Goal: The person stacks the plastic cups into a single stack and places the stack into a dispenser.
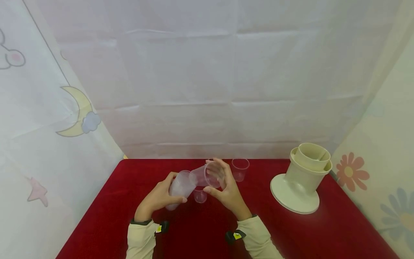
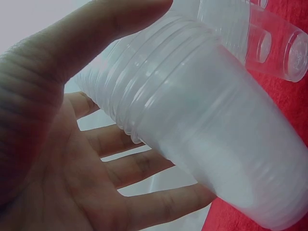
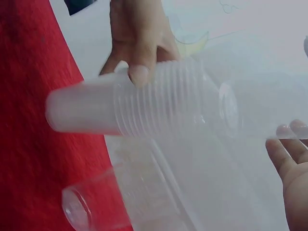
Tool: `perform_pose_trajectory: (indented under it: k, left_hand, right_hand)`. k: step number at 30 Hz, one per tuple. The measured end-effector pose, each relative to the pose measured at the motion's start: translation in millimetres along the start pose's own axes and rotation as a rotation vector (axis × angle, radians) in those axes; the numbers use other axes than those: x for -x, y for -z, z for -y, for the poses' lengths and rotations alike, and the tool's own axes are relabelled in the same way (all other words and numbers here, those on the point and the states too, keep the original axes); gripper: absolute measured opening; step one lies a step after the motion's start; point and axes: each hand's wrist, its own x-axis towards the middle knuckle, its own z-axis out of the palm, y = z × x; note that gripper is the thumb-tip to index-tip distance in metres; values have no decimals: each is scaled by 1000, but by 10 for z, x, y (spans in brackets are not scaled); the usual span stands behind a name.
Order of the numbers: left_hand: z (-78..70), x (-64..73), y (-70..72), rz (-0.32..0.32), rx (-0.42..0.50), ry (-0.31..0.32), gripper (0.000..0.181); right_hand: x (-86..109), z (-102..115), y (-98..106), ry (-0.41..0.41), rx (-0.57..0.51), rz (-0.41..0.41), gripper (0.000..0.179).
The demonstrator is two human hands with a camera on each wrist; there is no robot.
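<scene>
My left hand (image 1: 156, 197) grips a tilted stack of clear plastic cups (image 1: 182, 186), thumb on one side and fingers spread along the other. Their rims show as close ridges in the left wrist view, beneath the thumb (image 2: 115, 21). A single clear plastic cup (image 1: 199, 176) is held on its side by my right hand (image 1: 230, 192), the fingers and thumb around its rim. Its base points left and overlaps the stack's mouth in the head view. Below the held cup, another clear cup (image 1: 200, 196) stands on the red tabletop.
Behind my right hand stands one more clear cup (image 1: 240, 169), near the back edge of the red table (image 1: 336, 223). A cream plastic piece with a round base and a short double tube (image 1: 299, 185) is on the right. Patterned sheets hang around the table.
</scene>
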Motion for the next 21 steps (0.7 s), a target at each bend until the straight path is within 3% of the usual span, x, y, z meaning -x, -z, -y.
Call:
perform_pose_trajectory:
  k: [14,21]
  left_hand:
    - [-4,-28,31,0,-16,-30,81]
    - [-1,-13,26,7,-7,-26,81]
  right_hand:
    - [15,-121,-242,-49,67,-51,84]
    - [66,-198,-269,-210,248,-4,93]
